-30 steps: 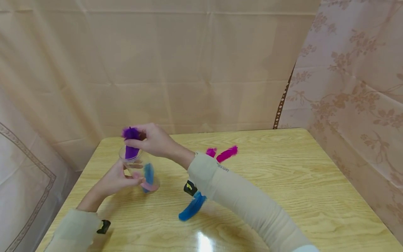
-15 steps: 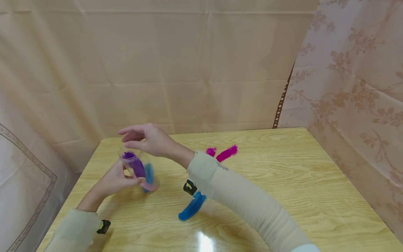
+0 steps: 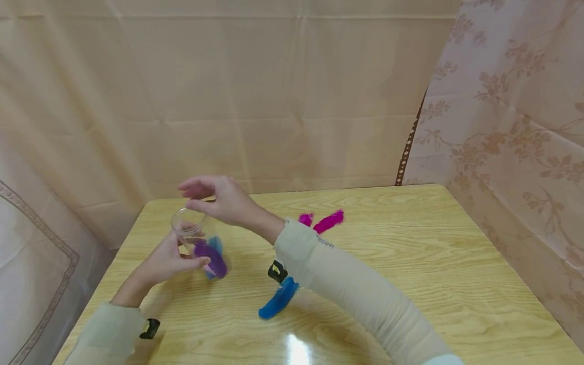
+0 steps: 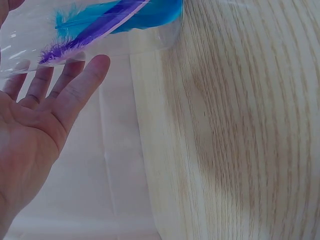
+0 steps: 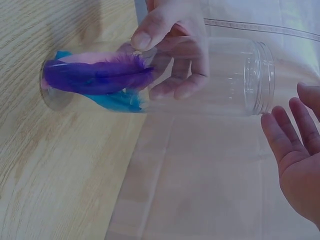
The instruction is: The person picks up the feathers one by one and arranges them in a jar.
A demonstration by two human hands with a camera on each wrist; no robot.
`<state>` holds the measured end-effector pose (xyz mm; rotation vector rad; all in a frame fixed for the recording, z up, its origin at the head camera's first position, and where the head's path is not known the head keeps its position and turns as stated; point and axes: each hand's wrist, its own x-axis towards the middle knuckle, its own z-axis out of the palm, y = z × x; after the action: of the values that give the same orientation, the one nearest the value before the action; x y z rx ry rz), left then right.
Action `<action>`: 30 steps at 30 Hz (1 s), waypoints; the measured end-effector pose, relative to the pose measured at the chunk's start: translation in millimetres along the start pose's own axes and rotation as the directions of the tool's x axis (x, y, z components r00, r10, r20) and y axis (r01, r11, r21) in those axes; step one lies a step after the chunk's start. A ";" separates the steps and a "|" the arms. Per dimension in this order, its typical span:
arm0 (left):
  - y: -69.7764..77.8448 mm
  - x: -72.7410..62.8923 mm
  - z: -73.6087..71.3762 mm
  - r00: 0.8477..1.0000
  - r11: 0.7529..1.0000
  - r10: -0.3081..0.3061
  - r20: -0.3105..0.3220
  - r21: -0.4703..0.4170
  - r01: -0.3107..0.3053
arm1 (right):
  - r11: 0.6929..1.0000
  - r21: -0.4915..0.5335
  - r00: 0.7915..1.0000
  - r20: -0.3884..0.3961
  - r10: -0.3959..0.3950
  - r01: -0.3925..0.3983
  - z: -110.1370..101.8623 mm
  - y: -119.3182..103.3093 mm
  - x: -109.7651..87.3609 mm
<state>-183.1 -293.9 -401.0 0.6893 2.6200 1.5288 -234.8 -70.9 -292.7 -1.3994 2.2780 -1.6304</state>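
My left hand (image 3: 175, 259) holds a clear plastic jar (image 5: 225, 75) around its side, with thumb and fingers on opposite walls; the jar leans, its lidless mouth toward the far left. Inside, near the bottom, lie a purple feather (image 5: 100, 77), a blue feather (image 4: 150, 17) and a pink feather (image 5: 90, 56). Just beside the threaded rim is my right hand (image 3: 228, 200), fingers loosely extended and holding nothing. A bright blue feather (image 3: 279, 299) rests on the table below the right wrist. Two magenta feathers (image 3: 329, 221) lie past the right forearm, one partly hidden by the sleeve.
The wooden table (image 3: 410, 263) has rounded corners and a glossy light spot near its front. A beige curtain (image 3: 274, 101) hangs behind its far edge. Patterned cloth (image 3: 515, 126) hangs along the right, and more cloth (image 3: 36, 253) on the left.
The right hand has let go of the purple feather, which dropped through the jar's mouth and slid to the bottom. The right hand then shifted slightly right; the left hand keeps its hold.
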 end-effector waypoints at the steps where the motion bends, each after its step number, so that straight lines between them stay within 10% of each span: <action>1: -0.4 0.0 -0.2 1.000 1.000 0.001 0.002 -0.003 -0.001 | 1.000 0.001 1.000 0.001 0.002 -0.002 -0.3 0.1 -0.1; 12: 0.0 -0.1 -1.0 1.000 1.000 -0.012 -0.001 -0.014 0.012 | 0.997 0.053 0.998 0.026 0.050 -0.051 -10.0 4.1 -7.0; 22: 0.9 0.7 0.5 1.000 1.000 -0.004 0.005 -0.006 0.004 | 0.977 -0.203 0.987 0.139 0.085 -0.056 -23.7 12.6 -23.6; 30: -1.7 0.2 -0.1 1.000 1.000 -0.013 0.002 -0.008 0.013 | 0.899 -0.435 0.957 0.234 0.171 -0.054 -45.3 14.1 -51.1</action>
<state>-184.0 -294.5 -402.3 0.6720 2.6104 1.5331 -234.7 -2.5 -306.2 -1.4134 2.5820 -0.8722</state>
